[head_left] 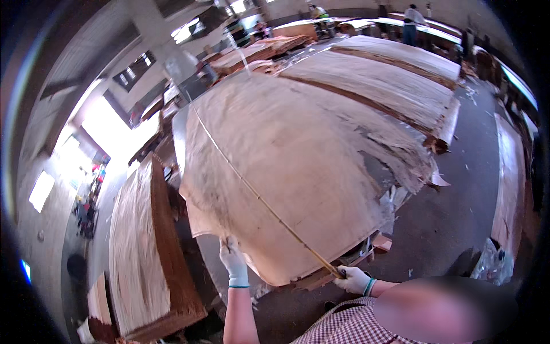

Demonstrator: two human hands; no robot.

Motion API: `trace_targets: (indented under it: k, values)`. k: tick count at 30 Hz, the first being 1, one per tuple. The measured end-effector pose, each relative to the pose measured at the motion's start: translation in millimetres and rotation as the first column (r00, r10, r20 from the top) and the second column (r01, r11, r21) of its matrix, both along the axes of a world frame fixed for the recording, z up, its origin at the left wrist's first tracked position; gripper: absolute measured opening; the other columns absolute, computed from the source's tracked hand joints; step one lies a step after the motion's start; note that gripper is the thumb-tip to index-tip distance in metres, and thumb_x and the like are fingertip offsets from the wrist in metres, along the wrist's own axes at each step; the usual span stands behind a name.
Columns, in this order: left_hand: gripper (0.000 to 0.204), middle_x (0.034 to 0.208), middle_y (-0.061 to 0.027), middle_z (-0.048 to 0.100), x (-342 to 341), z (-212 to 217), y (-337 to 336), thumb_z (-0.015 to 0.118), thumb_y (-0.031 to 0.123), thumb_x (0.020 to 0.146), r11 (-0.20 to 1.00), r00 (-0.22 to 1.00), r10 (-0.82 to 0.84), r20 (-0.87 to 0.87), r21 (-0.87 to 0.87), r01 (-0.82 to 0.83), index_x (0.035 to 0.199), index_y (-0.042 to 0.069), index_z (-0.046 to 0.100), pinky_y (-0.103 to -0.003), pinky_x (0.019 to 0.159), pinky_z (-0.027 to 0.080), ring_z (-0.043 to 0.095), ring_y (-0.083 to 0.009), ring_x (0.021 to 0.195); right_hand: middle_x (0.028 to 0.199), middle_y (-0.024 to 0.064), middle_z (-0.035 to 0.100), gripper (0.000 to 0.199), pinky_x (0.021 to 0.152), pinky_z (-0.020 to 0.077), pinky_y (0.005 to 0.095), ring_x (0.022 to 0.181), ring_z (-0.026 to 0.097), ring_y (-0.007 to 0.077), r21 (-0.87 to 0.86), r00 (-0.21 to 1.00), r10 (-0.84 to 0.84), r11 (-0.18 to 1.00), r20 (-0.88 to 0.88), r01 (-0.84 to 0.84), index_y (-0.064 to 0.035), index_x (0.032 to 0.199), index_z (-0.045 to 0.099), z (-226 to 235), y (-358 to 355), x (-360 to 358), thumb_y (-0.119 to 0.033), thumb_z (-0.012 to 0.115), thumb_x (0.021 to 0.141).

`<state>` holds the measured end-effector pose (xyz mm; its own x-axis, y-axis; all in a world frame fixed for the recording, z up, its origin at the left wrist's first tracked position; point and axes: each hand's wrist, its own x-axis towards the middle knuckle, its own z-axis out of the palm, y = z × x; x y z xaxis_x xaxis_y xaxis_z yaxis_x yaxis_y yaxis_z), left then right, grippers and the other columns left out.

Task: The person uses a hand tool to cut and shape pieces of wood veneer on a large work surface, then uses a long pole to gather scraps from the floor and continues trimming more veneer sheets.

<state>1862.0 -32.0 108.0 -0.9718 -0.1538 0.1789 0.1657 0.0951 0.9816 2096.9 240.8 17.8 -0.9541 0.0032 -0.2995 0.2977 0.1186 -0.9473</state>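
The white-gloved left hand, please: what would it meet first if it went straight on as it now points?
The left hand would probably meet the broad, pale wooden sheet, whose edge it seems to touch; depth is unclear.

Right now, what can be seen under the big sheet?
Brown wood shows under the near edge of the sheet; the rest underneath is covered, so I cannot tell.

A thin pole [258, 198] slants across a tan sheet [298, 163] (right side ragged).

a large, factory-like wood workshop: broad veneer stacks [134, 252] stand about the grey floor [467, 195], pale scraps [470, 92] litter it, and people [411, 26] stand in the background.
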Motion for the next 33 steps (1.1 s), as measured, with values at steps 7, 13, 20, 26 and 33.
trace_targets:
  k: [7,13,20,26,33]
  values:
    - [0.039,0.129,-0.0234,0.050,-53.9,11.7,191.5,0.043,0.014,0.095,0.757,0.908,-0.372,-0.191,-0.628,0.178,0.127,-0.009,0.045,-0.033,0.101,0.038,0.049,-0.0296,0.120,0.082,0.0216,0.064,0.035,0.066,0.0464,0.0461,0.076,0.061,0.0376,0.362,1.000,0.007,0.932,0.019,-0.014,-0.0065,0.108,0.055,-13.9,7.0,-13.6,-0.030,0.053,0.082]
    - [0.041,0.124,-0.0239,0.052,-41.7,-29.1,326.3,0.039,0.023,0.095,0.457,0.856,-0.496,0.143,-0.796,0.397,0.125,-0.003,0.048,-0.039,0.091,0.045,0.055,-0.0354,0.110,0.069,0.0065,0.060,0.028,0.054,0.0455,0.0325,0.060,0.058,0.0187,-0.124,0.953,0.170,0.982,0.252,-0.143,-0.0063,0.101,0.056,-42.8,13.4,-21.8,-0.025,0.053,0.081]
    - [0.043,0.125,-0.0218,0.052,-9.4,-82.3,403.9,0.039,0.026,0.093,0.217,0.779,-0.560,0.283,-0.857,0.467,0.128,0.003,0.047,-0.044,0.090,0.046,0.056,-0.0396,0.105,0.076,0.0087,0.067,0.023,0.061,0.0499,0.0364,0.069,0.064,0.0233,-0.025,0.998,0.061,0.998,-0.023,-0.061,-0.0085,0.086,0.067,-49.8,33.1,-30.8,-0.028,0.063,0.073]
    - [0.073,0.146,-0.0210,0.027,22.8,-34.4,360.2,0.051,0.042,0.089,0.184,0.588,-0.783,0.205,-0.826,0.533,0.143,0.003,0.023,-0.046,0.105,0.034,0.029,-0.0340,0.134,0.069,0.0014,0.056,0.033,0.049,0.0417,0.0257,0.056,0.051,0.0105,-0.541,0.951,0.193,0.840,0.243,-0.033,-0.0008,0.100,0.056,-15.6,69.6,-40.3,-0.026,0.068,0.082]
    - [0.079,0.145,-0.0153,0.031,-4.1,30.5,233.6,0.058,0.046,0.087,0.968,0.956,-0.125,0.267,-0.177,0.176,0.143,0.003,0.023,-0.044,0.107,0.032,0.034,-0.0304,0.130,0.058,0.0005,0.053,0.026,0.043,0.0388,0.0247,0.047,0.049,0.0098,-0.832,0.951,0.307,0.537,0.042,-0.137,-0.0097,0.071,0.056,54.1,94.4,-53.0,-0.030,0.060,0.087]
